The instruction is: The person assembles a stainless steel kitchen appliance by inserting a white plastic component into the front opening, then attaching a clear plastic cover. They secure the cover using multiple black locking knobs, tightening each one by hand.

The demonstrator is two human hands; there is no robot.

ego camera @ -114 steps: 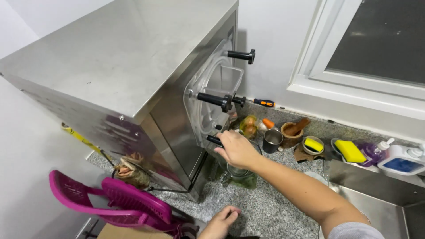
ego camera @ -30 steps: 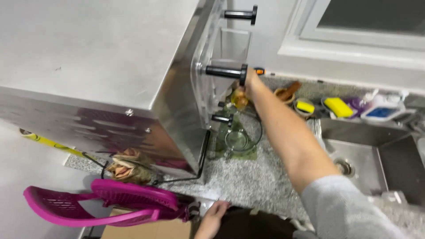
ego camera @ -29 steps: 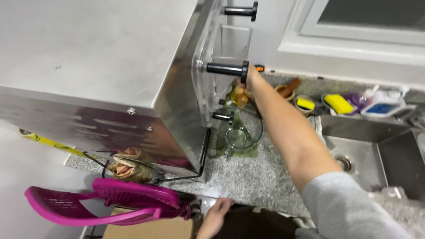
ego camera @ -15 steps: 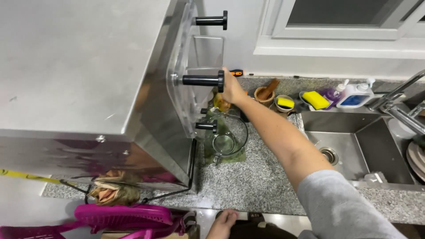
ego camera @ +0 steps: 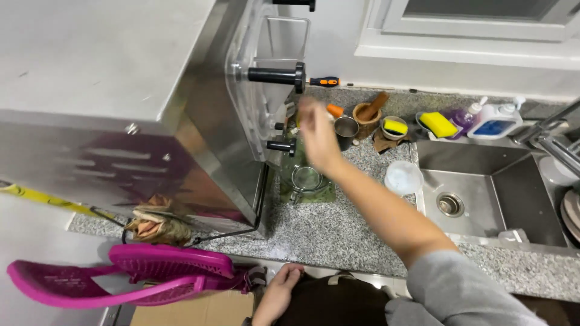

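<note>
My right hand [ego camera: 317,136] is blurred in mid-air in front of a stainless steel machine [ego camera: 151,90], fingers apart and nothing in it. It hangs just below the machine's middle black knob [ego camera: 275,74] and right of the lower black knob [ego camera: 281,145], both on a clear plastic front panel [ego camera: 266,36]. Under the hand, a glass jar with a mesh strainer [ego camera: 307,178] stands on a green mat. My left hand [ego camera: 278,293] rests loosely at the granite counter's front edge [ego camera: 338,241], holding nothing.
An orange-and-black screwdriver [ego camera: 324,81], a metal cup [ego camera: 346,127], a wooden mortar with pestle [ego camera: 367,111], sponges [ego camera: 438,124] and a soap bottle [ego camera: 492,124] line the back wall. A steel sink [ego camera: 489,181] is at right. A pink plastic chair [ego camera: 139,271] stands lower left.
My right hand has let go of the middle black knob and dropped down toward the jar. The view has shifted to the right, showing more of the sink.
</note>
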